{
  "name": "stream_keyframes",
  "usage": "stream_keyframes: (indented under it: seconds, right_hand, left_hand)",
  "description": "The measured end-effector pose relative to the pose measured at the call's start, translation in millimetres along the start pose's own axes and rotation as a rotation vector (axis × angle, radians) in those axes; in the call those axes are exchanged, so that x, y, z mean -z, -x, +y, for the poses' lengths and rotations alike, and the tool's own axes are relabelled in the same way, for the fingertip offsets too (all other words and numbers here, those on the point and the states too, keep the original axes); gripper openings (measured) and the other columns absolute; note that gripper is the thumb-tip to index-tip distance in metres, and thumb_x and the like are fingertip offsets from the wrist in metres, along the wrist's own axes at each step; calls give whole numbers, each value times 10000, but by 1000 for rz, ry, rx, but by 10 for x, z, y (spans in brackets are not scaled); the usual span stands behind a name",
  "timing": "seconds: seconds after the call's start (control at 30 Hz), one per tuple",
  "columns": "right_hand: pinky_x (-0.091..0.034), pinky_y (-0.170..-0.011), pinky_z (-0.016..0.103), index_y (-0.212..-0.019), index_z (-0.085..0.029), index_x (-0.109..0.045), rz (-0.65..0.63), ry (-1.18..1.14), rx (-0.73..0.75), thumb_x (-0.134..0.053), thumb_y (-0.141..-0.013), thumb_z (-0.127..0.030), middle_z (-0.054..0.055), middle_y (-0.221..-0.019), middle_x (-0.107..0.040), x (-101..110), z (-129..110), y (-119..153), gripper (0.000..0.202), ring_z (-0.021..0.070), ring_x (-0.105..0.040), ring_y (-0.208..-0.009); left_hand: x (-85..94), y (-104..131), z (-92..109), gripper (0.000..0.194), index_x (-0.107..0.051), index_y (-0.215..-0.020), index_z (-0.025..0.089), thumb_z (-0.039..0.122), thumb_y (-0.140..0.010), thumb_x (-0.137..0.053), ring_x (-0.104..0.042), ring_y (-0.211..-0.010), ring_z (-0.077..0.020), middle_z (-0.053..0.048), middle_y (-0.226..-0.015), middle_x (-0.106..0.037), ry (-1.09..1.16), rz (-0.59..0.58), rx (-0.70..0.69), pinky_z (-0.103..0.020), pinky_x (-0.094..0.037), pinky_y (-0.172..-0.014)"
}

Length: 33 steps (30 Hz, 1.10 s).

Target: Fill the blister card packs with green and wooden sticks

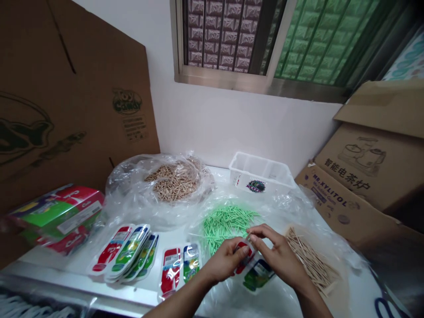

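My left hand (228, 260) grips a red candy packet (244, 256) between thumb and fingers, just in front of a pile of short green sticks (228, 225). My right hand (274, 251) is closed at the packet's top edge, its thumb and fingertips pinched together; whatever small thing lies between them is too hidden to make out. Below the right hand hangs a green and blue packet (258, 276), apparently joined to the red one. To the left lie a red and blue-green packet pair (171, 269) and a fanned stack of similar packets (130, 251).
Brown sticks (175, 181) fill a clear plastic bag at the back. Pale wooden sticks (311, 260) lie at right, near blue scissor handles (384, 304). A clear plastic bin (261, 174) stands by the wall. Cardboard boxes (357, 172) and a wrapped candy pack (66, 212) flank the table.
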State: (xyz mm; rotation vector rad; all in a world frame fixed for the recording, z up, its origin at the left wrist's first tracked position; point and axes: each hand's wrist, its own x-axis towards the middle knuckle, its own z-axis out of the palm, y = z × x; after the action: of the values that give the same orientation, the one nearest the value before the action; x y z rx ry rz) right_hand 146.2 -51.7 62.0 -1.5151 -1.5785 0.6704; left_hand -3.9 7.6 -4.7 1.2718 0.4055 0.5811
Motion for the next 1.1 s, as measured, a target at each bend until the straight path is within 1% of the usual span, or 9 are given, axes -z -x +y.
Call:
stream_keyframes:
  seconds: [0.23, 0.4, 0.5, 0.63, 0.8, 0.9, 0.97, 1.03, 1.1]
  right_hand:
    - [-400, -857, 307, -773, -218, -586, 92, 34, 129, -509, -846, -304, 49, -904, -574, -30, -76, -25, 136, 199, -539, -924]
    - [-384, -886, 333, -797, -217, -546, 232, -27, 167, -503, -849, -311, 65, -961, -564, -22, -97, -30, 115, 215, -519, -987]
    - [-413, -853, 338, -864, -217, -504, 318, -168, 107, -446, -883, -351, 57, -929, -584, 2, -72, -35, 147, 202, -550, -935]
    - [-453, -664, 268, -915, -225, -473, 216, -192, -21, -408, -900, -406, -7, -732, -539, -4, 31, -19, 194, 147, -540, -676]
    - [-444, -625, 232, -1118, -225, -479, 43, -130, -47, -535, -833, -426, 23, -899, -559, -131, 119, 12, 353, 143, -534, -721]
    - [-436, -630, 234, -1079, -217, -541, -106, -157, -4, -572, -810, -419, 19, -882, -577, -275, 96, -20, 338, 149, -536, -723]
    - [-427, -638, 237, -948, -201, -606, -107, -165, 7, -566, -817, -412, 13, -806, -574, -374, 76, -57, 252, 158, -534, -729]
    - [-418, -632, 240, -838, -189, -637, -31, -167, 21, -556, -829, -397, 14, -755, -566, -454, 62, -95, 223, 160, -529, -716]
    - [-422, -654, 248, -810, -188, -655, 23, -175, 69, -556, -836, -371, 24, -762, -579, -507, 52, -127, 210, 167, -538, -736]
  left_hand:
    - [-1, 88, 213, 370, -569, -808, 131, 501, -781, -565, -395, -608, -96, 19, -672, -448, -217, 22, -49, -199, -300, -541]
    - [28, 164, 323, 336, -606, -857, 135, 462, -789, -574, -424, -640, -98, 16, -713, -486, -241, 45, -83, -201, -331, -586]
    - [129, 217, 331, 350, -597, -921, 140, 464, -789, -575, -425, -608, -89, 22, -700, -500, -182, 70, -61, -195, -330, -567]
    - [348, 304, 354, 360, -606, -906, 129, 466, -780, -588, -450, -620, -97, 5, -713, -534, -163, 143, -79, -200, -352, -576]
    - [562, 372, 462, 370, -596, -937, 117, 457, -794, -577, -489, -640, -105, -20, -753, -573, -91, 238, -146, -212, -379, -600]
    - [607, 398, 494, 353, -605, -949, 113, 433, -805, -576, -494, -651, -103, -22, -758, -577, -112, 235, -157, -209, -381, -609]
    - [619, 427, 490, 354, -610, -967, 114, 430, -813, -565, -501, -661, -105, -24, -768, -579, -122, 239, -164, -209, -387, -615]
    - [626, 469, 477, 409, -601, -1032, 125, 446, -778, -604, -530, -730, -128, -40, -846, -596, -115, 238, -187, -221, -410, -656]
    - [633, 520, 464, 592, -535, -1171, 162, 428, -673, -715, -552, -813, -159, -51, -945, -603, -92, 224, -204, -241, -432, -709]
